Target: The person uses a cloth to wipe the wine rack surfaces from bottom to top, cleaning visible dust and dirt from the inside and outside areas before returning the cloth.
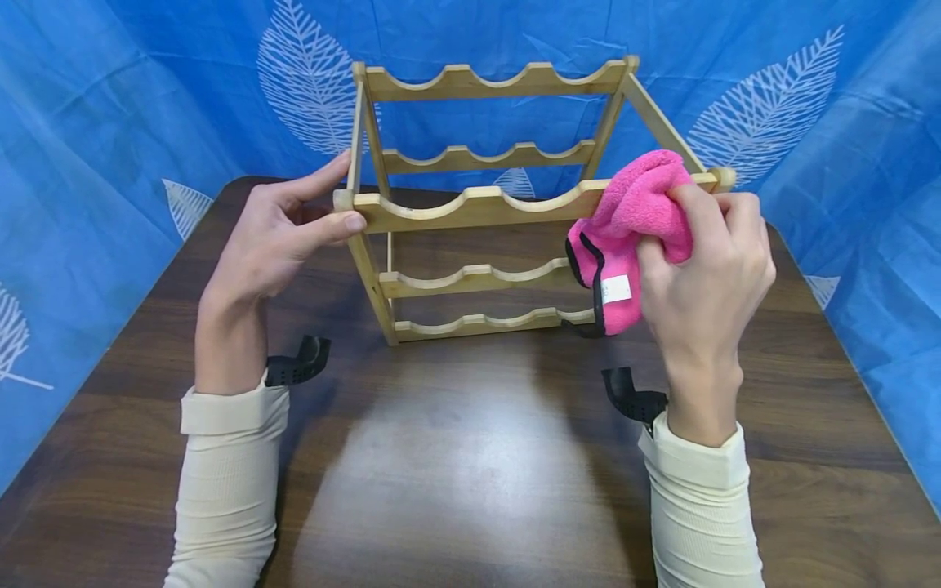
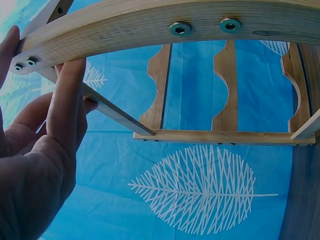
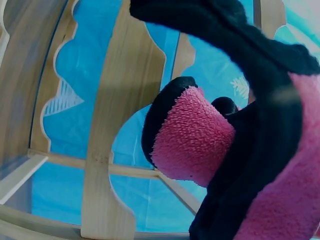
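Observation:
A light wooden wine rack (image 1: 470, 209) with scalloped rails stands on the dark wood table. At its upper front left corner my left hand (image 1: 268, 233) grips the frame, thumb on the front and fingers behind. In the left wrist view the fingers of that hand (image 2: 55, 120) bend round the corner beneath a bar with metal bolts. My right hand (image 1: 709, 261) pinches a bunched pink cloth (image 1: 632, 204) with black edging and a white tag. The cloth drapes over the right end of the top front rail. In the right wrist view the cloth (image 3: 192, 137) hides my right hand.
The brown wooden table (image 1: 470, 457) extends in front of the rack. Behind and at both sides hangs a blue curtain (image 1: 470, 33) with white leaf prints. Black straps (image 1: 297, 363) stick out from both sleeve cuffs.

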`<state>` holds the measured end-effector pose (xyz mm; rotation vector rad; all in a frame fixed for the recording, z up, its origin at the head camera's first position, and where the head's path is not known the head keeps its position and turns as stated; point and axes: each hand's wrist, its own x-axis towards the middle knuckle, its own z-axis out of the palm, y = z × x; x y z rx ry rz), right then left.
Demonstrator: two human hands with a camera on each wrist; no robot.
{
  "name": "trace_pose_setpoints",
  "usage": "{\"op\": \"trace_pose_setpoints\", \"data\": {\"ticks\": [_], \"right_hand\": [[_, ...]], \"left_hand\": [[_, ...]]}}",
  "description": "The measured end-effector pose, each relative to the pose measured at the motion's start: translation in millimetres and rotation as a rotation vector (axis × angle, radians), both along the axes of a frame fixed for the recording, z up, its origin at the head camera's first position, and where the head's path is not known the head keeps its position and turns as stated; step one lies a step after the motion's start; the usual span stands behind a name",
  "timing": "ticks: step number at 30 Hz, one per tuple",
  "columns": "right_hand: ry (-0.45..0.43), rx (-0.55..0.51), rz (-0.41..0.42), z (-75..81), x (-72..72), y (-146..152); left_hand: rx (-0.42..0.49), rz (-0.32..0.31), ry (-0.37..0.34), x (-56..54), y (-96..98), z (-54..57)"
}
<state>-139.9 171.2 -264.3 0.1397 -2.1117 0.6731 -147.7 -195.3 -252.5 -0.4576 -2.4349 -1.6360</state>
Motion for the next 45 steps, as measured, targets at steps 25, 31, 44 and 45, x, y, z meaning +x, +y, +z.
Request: {"op": "trace_pose_setpoints", "data": {"ticks": [25, 31, 44, 45], "right_hand": [[-0.087, -0.085, -0.168, 11.0, 3.3, 42], [-0.373, -0.052, -0.038, 6.8, 0.7, 50], [-0.677, 0.004, 0.034, 2.6, 0.5, 58], [-0.695, 0.013, 0.048, 1.2, -0.1, 59]], "left_hand": [[0.013, 0.004, -0.007, 1.0, -0.6, 0.5], [0.018, -0.007, -0.008, 0.1, 0.9, 0.7], [0.021, 0.001, -0.015, 1.3, 1.5, 0.7], [0.02, 0.002, -0.014, 1.4, 1.6, 0.8]]}}
